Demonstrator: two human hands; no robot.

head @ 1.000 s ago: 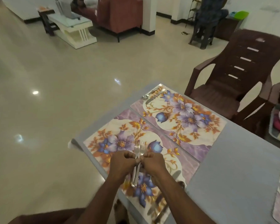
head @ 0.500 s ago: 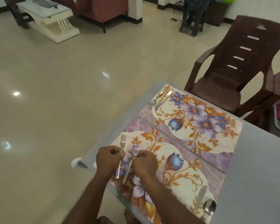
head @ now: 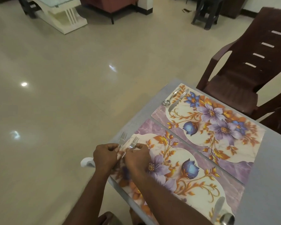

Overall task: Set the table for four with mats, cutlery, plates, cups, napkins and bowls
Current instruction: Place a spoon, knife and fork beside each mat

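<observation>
Two floral place mats lie side by side on the grey table: a near mat [head: 191,179] and a far mat [head: 217,120]. Over the near mat's left end, my left hand [head: 105,155] pinches one steel fork [head: 122,139] and my right hand [head: 137,157] pinches a second fork [head: 134,142]. Both forks point away from me, tines apart. A spoon [head: 169,99] and a knife [head: 178,99] lie at the far mat's left end. Another knife [head: 218,208] and spoon [head: 226,219] lie at the near mat's right end.
A brown plastic chair [head: 250,75] stands at the table's far side. The grey table's edge [head: 146,109] runs along the left of the mats, with shiny tiled floor beyond. A white coffee table [head: 62,15] and a sofa stand far back.
Both hands carried the two forks from the middle of the near mat to its left end. The forks, held together at first, are now spread apart, one in each hand.
</observation>
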